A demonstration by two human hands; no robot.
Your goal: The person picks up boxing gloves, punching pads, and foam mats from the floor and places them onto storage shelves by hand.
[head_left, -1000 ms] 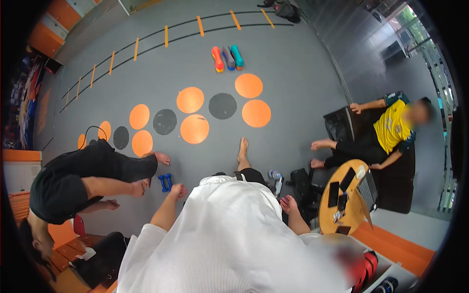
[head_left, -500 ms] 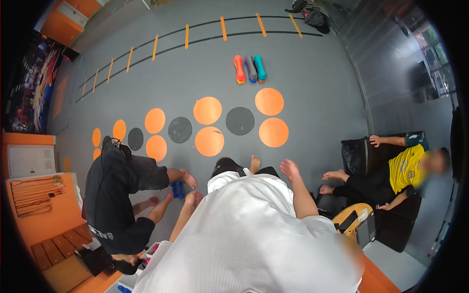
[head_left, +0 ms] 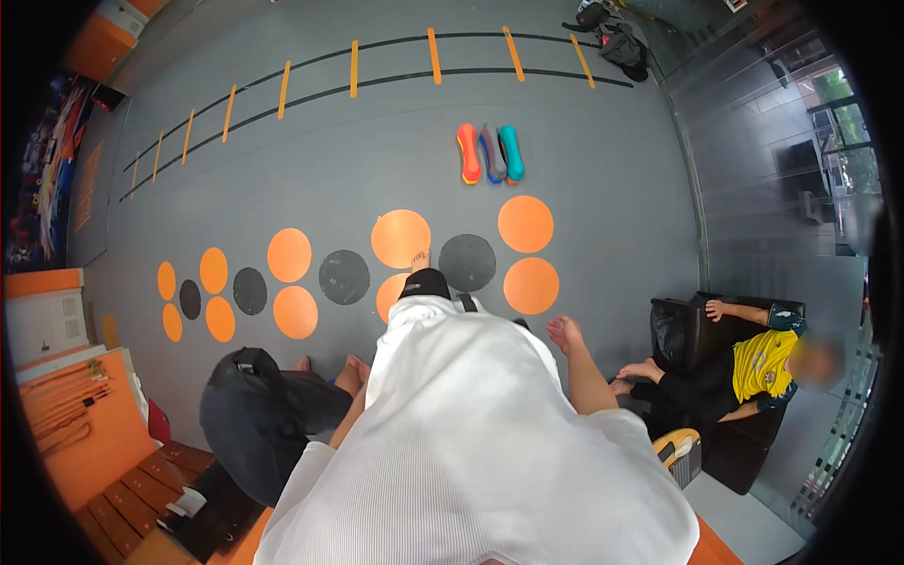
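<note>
My right hand [head_left: 565, 335] hangs out to the right of my white shirt [head_left: 471, 424], fingers apart, holding nothing. The nearest floor marking to it is an orange disc [head_left: 531, 285], with a gap between them. On the left, my left forearm [head_left: 349, 416] shows at the shirt's edge. The hand itself cannot be told apart beside the neighbouring person's bare foot. My own bare foot [head_left: 421, 259] reaches forward below a black trouser leg [head_left: 425, 282], over the lower edge of another orange disc [head_left: 396, 233].
Black discs [head_left: 467, 264] alternate with orange pairs. Ahead lie coloured dumbbell-shaped steppers [head_left: 492, 153] and an agility ladder [head_left: 435, 56]. A person in dark clothes [head_left: 247, 424] bends close on my left. Another in a yellow shirt [head_left: 765, 365] sits on a dark sofa [head_left: 744, 452] at right.
My foot has swung forward and left onto the orange disc. The view has shifted, so floor markings sit lower. The dark-clothed person appears more hunched, and the blue object beside their feet is mostly hidden.
</note>
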